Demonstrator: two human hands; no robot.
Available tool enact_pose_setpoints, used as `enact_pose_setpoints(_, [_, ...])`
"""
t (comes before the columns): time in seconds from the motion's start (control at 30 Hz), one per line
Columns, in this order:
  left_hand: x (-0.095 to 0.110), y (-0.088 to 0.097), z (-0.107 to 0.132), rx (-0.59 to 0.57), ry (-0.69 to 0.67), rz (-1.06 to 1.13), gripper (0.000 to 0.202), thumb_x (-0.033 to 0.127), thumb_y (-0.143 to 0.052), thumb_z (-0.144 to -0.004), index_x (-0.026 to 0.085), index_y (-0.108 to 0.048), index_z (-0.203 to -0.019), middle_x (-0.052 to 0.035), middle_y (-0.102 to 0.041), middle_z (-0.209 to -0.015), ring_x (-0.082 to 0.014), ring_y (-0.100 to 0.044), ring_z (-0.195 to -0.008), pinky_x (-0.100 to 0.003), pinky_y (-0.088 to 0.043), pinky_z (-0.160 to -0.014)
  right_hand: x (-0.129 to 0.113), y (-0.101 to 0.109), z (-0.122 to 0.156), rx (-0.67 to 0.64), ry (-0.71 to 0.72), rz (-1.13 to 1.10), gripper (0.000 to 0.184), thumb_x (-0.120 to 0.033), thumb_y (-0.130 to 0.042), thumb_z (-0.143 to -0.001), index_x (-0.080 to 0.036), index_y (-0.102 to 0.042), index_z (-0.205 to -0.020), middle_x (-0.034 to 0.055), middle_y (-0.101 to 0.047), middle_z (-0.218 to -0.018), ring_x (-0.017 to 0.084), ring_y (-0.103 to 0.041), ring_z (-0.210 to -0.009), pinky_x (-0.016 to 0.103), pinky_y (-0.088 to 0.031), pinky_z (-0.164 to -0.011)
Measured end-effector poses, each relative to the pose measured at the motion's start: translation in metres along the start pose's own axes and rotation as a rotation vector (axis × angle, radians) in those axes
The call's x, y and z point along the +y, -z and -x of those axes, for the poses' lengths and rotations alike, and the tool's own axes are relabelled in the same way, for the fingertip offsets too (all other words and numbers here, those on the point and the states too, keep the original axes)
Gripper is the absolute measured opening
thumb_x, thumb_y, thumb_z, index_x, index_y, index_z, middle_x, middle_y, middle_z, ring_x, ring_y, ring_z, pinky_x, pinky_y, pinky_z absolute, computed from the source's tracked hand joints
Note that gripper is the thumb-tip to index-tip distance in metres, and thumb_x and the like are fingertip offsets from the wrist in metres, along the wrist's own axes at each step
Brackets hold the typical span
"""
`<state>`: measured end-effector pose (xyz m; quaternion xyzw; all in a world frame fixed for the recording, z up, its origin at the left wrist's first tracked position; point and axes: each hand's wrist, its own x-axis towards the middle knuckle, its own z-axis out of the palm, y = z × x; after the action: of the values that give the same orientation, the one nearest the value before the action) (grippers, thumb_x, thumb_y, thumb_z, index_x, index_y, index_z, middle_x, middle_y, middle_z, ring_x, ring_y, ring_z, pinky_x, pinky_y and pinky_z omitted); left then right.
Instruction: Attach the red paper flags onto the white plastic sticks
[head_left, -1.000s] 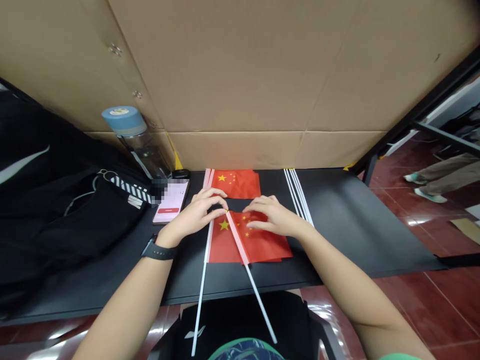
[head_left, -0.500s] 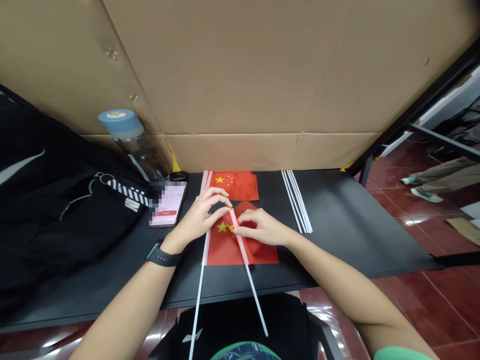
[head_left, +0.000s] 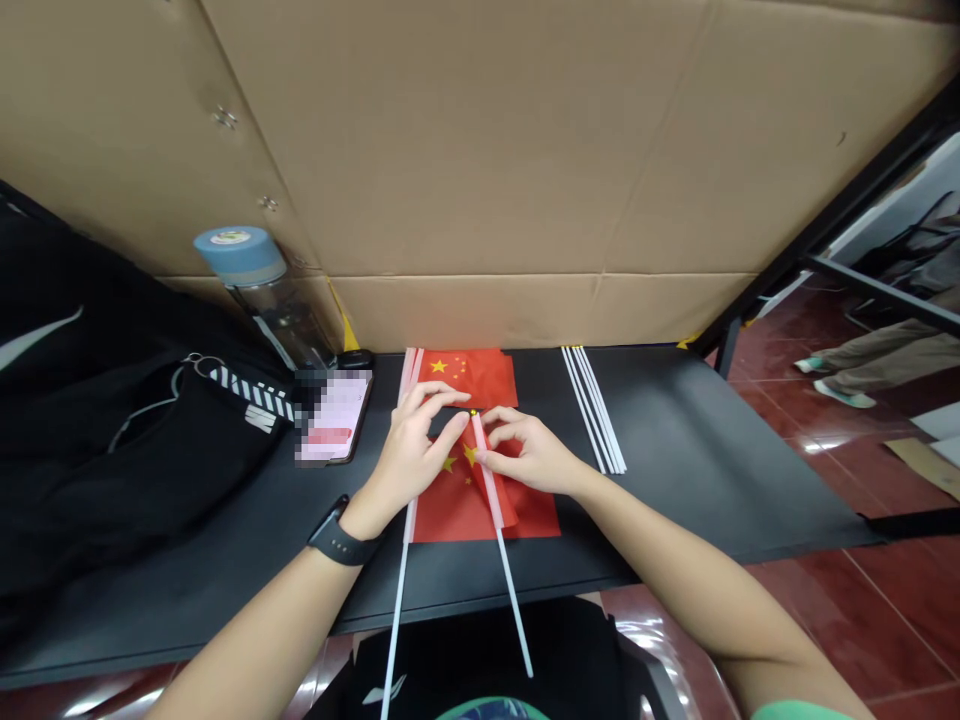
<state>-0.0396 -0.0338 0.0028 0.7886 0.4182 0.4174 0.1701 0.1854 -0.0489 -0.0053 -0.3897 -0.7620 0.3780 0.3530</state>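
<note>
My right hand (head_left: pixel 529 450) pinches the pale sleeve of a small red flag with yellow stars (head_left: pixel 504 500), just below its top. A white stick (head_left: pixel 513 600) runs through that sleeve and out past the table's front edge; a tiny yellow tip shows at its top. Close to this tip is my left hand (head_left: pixel 420 440), thumb and forefinger apart, with nothing between them. Underneath lies another red flag (head_left: pixel 536 515) on a white stick (head_left: pixel 397 610), partly covered by my hands. Behind my hands rests a stack of red flags (head_left: pixel 480 370) with pale sleeves.
Several white sticks (head_left: pixel 596 410) lie to the right on the black table (head_left: pixel 697 450). At left are a phone (head_left: pixel 334 415), a bottle with a blue lid (head_left: pixel 259 280) and a black bag (head_left: pixel 150 400). A cardboard wall (head_left: pixel 480 150) stands behind. Another person's legs (head_left: pixel 870 350) show at right.
My left thumb and forefinger have come off the stick's tip and spread apart. The flag held in my right hand has shifted slightly right. The view has tilted a little.
</note>
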Motion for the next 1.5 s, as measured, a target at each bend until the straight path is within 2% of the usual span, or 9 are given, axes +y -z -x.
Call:
enact_pose_setpoints(0.27, [-0.01,-0.007,-0.002,-0.067,0.155,0.22,0.024,0.042,-0.066,-0.1,0.024,-0.081,-0.096,-0.0076,-0.066,-0.117,-0.0253,-0.066,-0.115,-0.045,-0.05,-0.107,-0.004,-0.003,0.003,-0.086,-0.009,0.037,0.02,-0.037,-0.078,-0.091,-0.023,-0.078,-0.077,0.0066,-0.067,-0.123,0.024,-0.067,-0.112,0.043,-0.048,-0.107])
enact_pose_setpoints(0.47, [-0.022,0.002,-0.006,0.12,0.172,0.225,0.026,0.046,-0.064,-0.101,0.024,-0.079,-0.101,-0.0069,-0.068,-0.113,-0.024,-0.066,-0.113,-0.043,-0.052,-0.106,-0.011,0.002,0.005,-0.245,0.008,0.073,0.025,-0.038,-0.08,-0.091,-0.023,-0.075,-0.072,0.006,-0.069,-0.125,0.026,-0.063,-0.119,0.045,-0.048,-0.105])
enact_pose_setpoints(0.57, [-0.031,0.009,-0.008,0.163,0.173,0.161,0.028,0.047,-0.062,-0.103,0.025,-0.077,-0.111,-0.007,-0.069,-0.12,-0.0243,-0.065,-0.117,-0.044,-0.05,-0.108,-0.012,0.003,0.006,-0.246,0.022,0.086,0.026,-0.039,-0.079,-0.092,-0.022,-0.074,-0.073,0.0058,-0.069,-0.124,0.026,-0.064,-0.118,0.045,-0.048,-0.103])
enact_pose_setpoints(0.77, [-0.028,0.013,-0.01,-0.121,0.188,0.167,0.032,0.053,-0.069,-0.096,0.026,-0.084,-0.09,-0.0074,-0.074,-0.115,-0.029,-0.066,-0.117,-0.052,-0.047,-0.112,-0.007,0.003,0.005,-0.141,0.001,0.097,0.024,-0.037,-0.08,-0.091,-0.022,-0.074,-0.073,0.0064,-0.068,-0.128,0.026,-0.064,-0.121,0.045,-0.046,-0.106])
enact_pose_setpoints(0.9, [-0.017,0.008,-0.009,-0.171,0.176,0.277,0.024,0.048,-0.076,-0.09,0.027,-0.085,-0.085,-0.0068,-0.073,-0.116,-0.0273,-0.069,-0.112,-0.049,-0.051,-0.109,-0.006,0.003,0.006,-0.193,0.023,0.108,0.026,-0.041,-0.079,-0.092,-0.023,-0.075,-0.074,0.0061,-0.068,-0.128,0.026,-0.063,-0.12,0.044,-0.046,-0.103])
enact_pose_setpoints(1.17, [-0.031,0.012,-0.011,0.051,0.258,0.342,0.029,0.05,-0.074,-0.093,0.022,-0.08,-0.087,-0.0076,-0.074,-0.108,-0.0252,-0.07,-0.106,-0.044,-0.055,-0.1,-0.01,0.006,0.008,-0.415,0.024,0.202,0.031,-0.044,-0.082,-0.089,-0.021,-0.073,-0.071,0.0064,-0.07,-0.125,0.029,-0.062,-0.119,0.052,-0.041,-0.102])
enact_pose_setpoints(1.3, [-0.037,0.023,-0.013,0.024,0.21,0.145,0.03,0.049,-0.066,-0.099,0.022,-0.079,-0.099,-0.0081,-0.074,-0.112,-0.0259,-0.068,-0.109,-0.045,-0.053,-0.101,-0.009,0.013,0.008,-0.32,0.033,0.221,0.027,-0.042,-0.08,-0.091,-0.022,-0.074,-0.073,0.0066,-0.07,-0.126,0.029,-0.062,-0.121,0.052,-0.04,-0.106])
enact_pose_setpoints(1.4, [-0.03,0.026,-0.012,-0.003,0.069,-0.031,0.027,0.046,-0.065,-0.099,0.023,-0.078,-0.091,-0.0068,-0.073,-0.106,-0.0269,-0.065,-0.108,-0.048,-0.049,-0.103,-0.008,0.017,0.006,-0.126,0.016,0.211,0.025,-0.041,-0.079,-0.091,-0.022,-0.074,-0.075,0.0073,-0.068,-0.13,0.029,-0.063,-0.121,0.05,-0.043,-0.107])
enact_pose_setpoints(1.5, [-0.016,0.022,-0.008,-0.129,-0.07,-0.068,0.026,0.042,-0.069,-0.098,0.025,-0.078,-0.081,-0.0058,-0.072,-0.105,-0.0281,-0.061,-0.112,-0.05,-0.046,-0.106,-0.007,0.017,0.004,0.067,0.017,0.165,0.026,-0.039,-0.079,-0.091,-0.021,-0.072,-0.074,0.0079,-0.068,-0.12,0.027,-0.064,-0.115,0.047,-0.047,-0.104])
